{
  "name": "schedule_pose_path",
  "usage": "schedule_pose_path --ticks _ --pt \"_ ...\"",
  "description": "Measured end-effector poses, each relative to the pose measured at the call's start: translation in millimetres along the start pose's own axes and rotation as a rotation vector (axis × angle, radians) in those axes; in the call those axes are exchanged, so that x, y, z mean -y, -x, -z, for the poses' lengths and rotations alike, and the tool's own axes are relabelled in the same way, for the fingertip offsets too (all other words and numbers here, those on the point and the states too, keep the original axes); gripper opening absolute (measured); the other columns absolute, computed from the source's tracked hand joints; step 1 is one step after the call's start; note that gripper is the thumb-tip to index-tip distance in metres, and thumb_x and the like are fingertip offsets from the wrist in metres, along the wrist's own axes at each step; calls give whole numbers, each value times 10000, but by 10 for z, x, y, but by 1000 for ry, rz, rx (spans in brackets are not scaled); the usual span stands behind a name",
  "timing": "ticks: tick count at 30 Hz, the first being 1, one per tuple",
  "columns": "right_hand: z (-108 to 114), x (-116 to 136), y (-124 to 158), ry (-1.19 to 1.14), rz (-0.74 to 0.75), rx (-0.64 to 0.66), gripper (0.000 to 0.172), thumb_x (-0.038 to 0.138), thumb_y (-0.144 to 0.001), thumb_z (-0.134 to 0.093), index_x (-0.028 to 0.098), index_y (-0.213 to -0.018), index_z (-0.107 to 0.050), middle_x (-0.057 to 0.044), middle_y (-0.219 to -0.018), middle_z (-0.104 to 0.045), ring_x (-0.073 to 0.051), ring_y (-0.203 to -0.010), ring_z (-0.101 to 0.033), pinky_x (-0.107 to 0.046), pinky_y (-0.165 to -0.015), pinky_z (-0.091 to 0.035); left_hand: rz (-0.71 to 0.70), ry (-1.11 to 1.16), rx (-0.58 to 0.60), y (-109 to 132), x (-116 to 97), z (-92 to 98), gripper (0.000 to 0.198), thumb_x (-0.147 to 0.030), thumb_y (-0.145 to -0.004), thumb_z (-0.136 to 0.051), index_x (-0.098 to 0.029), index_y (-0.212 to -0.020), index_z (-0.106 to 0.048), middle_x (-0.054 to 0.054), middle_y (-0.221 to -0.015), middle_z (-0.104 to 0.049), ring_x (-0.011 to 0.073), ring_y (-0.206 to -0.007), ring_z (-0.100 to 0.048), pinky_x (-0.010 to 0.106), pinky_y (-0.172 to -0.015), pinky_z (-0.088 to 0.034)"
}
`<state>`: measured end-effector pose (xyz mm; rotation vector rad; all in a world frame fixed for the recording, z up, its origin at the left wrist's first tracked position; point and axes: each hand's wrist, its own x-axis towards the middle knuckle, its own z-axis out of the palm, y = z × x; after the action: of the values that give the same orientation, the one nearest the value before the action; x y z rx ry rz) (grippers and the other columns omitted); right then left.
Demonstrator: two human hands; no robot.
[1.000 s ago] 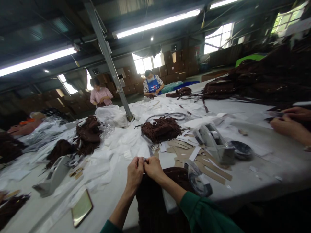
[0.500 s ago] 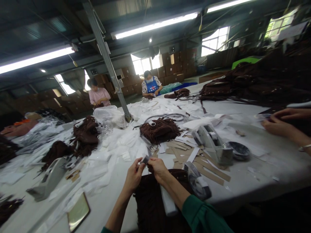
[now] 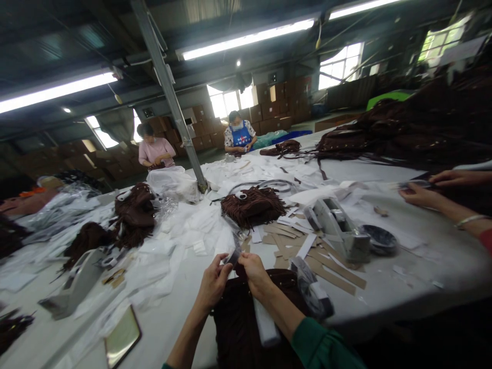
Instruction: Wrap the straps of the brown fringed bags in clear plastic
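Observation:
In front of me, a dark brown bag (image 3: 238, 323) with small metal studs lies at the near table edge. A white rolled strip (image 3: 266, 323) rests on it, partly under my right forearm. My left hand (image 3: 213, 279) is closed, pinching a shiny grey plastic-like strip (image 3: 234, 254) that stands up between the hands. Right beside it, my right hand (image 3: 253, 271) is closed with its fingertips on a dark brown strap end (image 3: 240, 270) above the bag, mostly hidden by the fingers. A plastic-wrapped coil (image 3: 313, 289) sits at the bag's right side.
A grey tape dispenser (image 3: 338, 230), a dark tape roll (image 3: 378, 239) and cardboard strips (image 3: 334, 274) lie to the right. Leftward are another dispenser (image 3: 75, 284) and a phone (image 3: 123, 335). A fringed brown bag (image 3: 253, 206) lies ahead. A co-worker's hands (image 3: 426, 192) work at right.
My hands have shifted slightly, and more of the grey strip shows upright between them. The co-worker's hands at right have moved a little left.

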<state>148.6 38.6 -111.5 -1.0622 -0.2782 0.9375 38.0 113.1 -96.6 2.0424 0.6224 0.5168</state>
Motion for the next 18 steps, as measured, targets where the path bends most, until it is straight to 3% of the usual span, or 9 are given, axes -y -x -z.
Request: schedule_pose_path --ticks 8,11,14,18 --pt "160 -63 -44 -59 -132 47 56 147 -547 -576 153 -516 -530 42 -418 -482 -67 -385 -391 -189 -407 -270 -77 -148 58 -24 130 21 347 -494 -863 -454 -195 -983 -583 -48 -524 -473 143 -487 -432 242 -511 -286" --pt "189 -100 -17 -87 -176 47 70 147 -594 -561 157 -531 -533 31 -427 -501 -84 -391 -431 -200 -427 -336 -92 -149 45 6 214 -22 309 -490 -862 -466 -207 -948 -556 -11 -632 -555 169 -590 -527 254 -578 -353" --pt "188 -129 2 -112 -206 59 103 166 -660 -571 154 -559 -550 11 -463 -538 -96 -421 -477 -212 -465 -394 -89 -47 66 70 268 -73 312 -464 -881 -451 -213 -1065 -474 25 -806 -621 188 -714 -589 272 -653 -403" --pt "166 -80 16 -122 -215 107 133 219 -734 -592 147 -622 -585 -6 -531 -585 -105 -481 -537 -217 -512 -440 -40 164 44 125 283 -128 288 -457 -902 -439 -213 -1053 -433 -7 -768 -613 153 -641 -564 259 -612 -412"
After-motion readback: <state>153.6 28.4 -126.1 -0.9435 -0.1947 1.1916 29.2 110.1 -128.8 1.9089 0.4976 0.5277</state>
